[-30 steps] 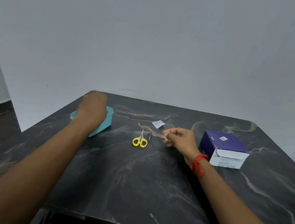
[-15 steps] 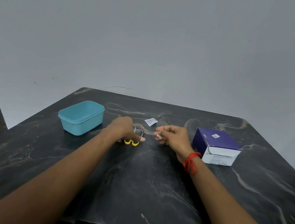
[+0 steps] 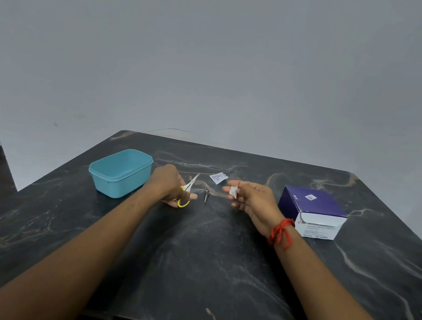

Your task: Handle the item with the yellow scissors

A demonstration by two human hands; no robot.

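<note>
**Scissors in the left hand, small white piece in the right**

Gripping the yellow-handled scissors [image 3: 186,192], the left hand [image 3: 168,187] is curling its fingers round the handle loops, with the blades pointing up and away toward the far right. The long axis of the scissors is running diagonally, tips aimed roughly at the gap between the two hands. The right hand [image 3: 252,200] is pinching a small white piece [image 3: 233,191] between thumb and fingertips, its other fingers loosely bent, and is holding it just above the worktop [image 3: 192,258]. That piece is sitting to the right of the scissor tips, near but apart from them; the left hand is the one nearer the blades' line.

Lying on the worktop between the hands is a small metal tool [image 3: 206,194], thin and dark, too small to identify. A white printed wrapper [image 3: 218,177] is lying just beyond it. A teal tub [image 3: 120,172] is standing just left of the left hand, and a purple box [image 3: 313,212] is sitting right of the right wrist, which is wearing a red thread [image 3: 281,232].

The worktop is dark veined stone; a plain grey wall [image 3: 217,54] is rising behind it
</note>
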